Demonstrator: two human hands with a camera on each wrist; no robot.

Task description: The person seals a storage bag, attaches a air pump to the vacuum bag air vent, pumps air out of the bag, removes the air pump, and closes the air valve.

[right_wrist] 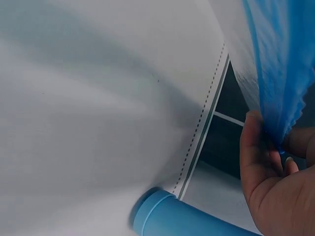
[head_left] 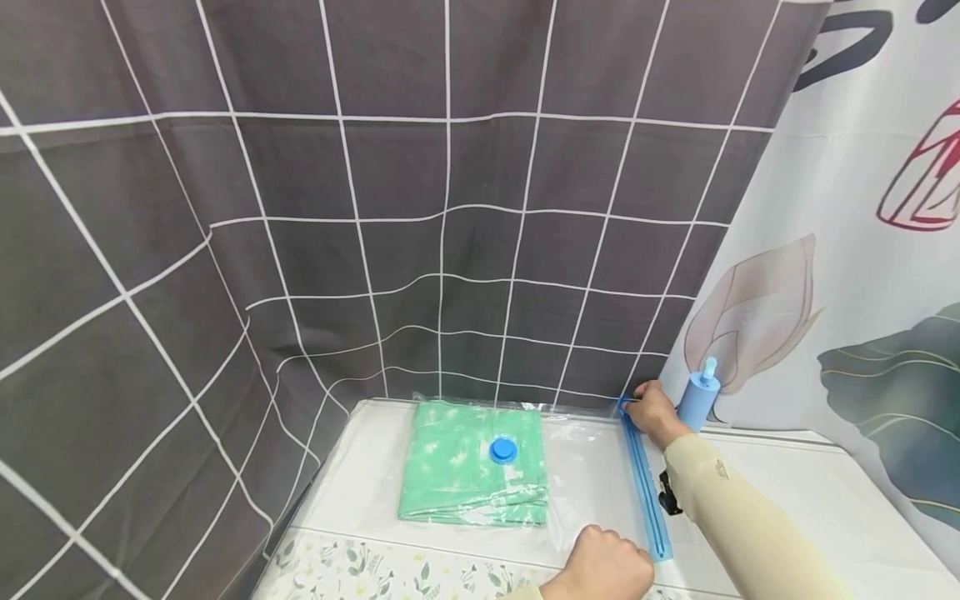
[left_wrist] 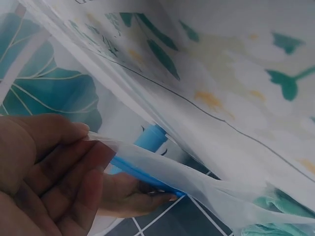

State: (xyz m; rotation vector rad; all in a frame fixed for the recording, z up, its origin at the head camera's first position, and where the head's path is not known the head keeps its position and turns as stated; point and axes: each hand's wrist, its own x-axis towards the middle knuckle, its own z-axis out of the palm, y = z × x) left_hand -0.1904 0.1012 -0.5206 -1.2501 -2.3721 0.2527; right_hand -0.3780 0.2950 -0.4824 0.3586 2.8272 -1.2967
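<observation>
While the clear vacuum bag (head_left: pixel 592 492) lies flat on the white table (head_left: pixel 787 500), its blue zip strip (head_left: pixel 645 483) running from near edge to far edge, I judge the seal is the work in hand. Inside sits the folded green cloth (head_left: pixel 472 475) under the blue valve (head_left: pixel 502 450). My right hand (head_left: pixel 654 412) pinches the strip's far end by the grey checked curtain (head_left: pixel 450 208); my left hand (head_left: pixel 600 567) grips the near edge of the bag, fingers curled on the film. I should keep the strip taut and straight between both hands (slack lets the zip gap) and press evenly along it. A blue pump (head_left: pixel 699 400) stands just beyond my right hand.
</observation>
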